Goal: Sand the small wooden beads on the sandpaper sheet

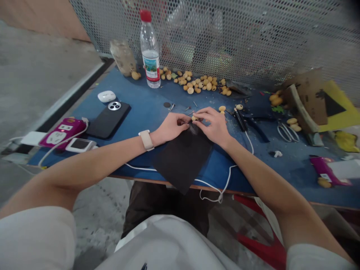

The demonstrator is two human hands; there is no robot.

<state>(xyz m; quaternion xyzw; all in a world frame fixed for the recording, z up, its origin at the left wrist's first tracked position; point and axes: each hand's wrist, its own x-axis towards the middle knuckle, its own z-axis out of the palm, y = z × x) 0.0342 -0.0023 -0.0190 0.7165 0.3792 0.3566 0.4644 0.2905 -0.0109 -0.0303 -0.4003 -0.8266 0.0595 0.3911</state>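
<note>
Pinched between the thumb and fingers of my right hand (212, 123) is a small tan gourd (194, 118) with a dark hole in it. It is right at the top end of a black sheet of sandpaper (182, 161), which lies over the table's front edge. My left hand (176, 126) is closed, thumb and fingertips at the sheet's upper edge beside the gourd; its fingertips are partly hidden. Just beyond the hands lie small metal bits (172, 107) and a dark disc (167, 105). Right of my right hand are a loose gourd (222, 108) and a black corded pen-like tool (240, 120).
Several gourds (208, 84) are heaped along the mesh panel (239, 37), near a water bottle (152, 67) and a jar (123, 58). A phone (108, 122), mouse (106, 96) and power strip (63, 133) lie left; pliers (257, 129), scissors (287, 133) and cardboard (306, 97) right. A white cable (213, 187) loops in front.
</note>
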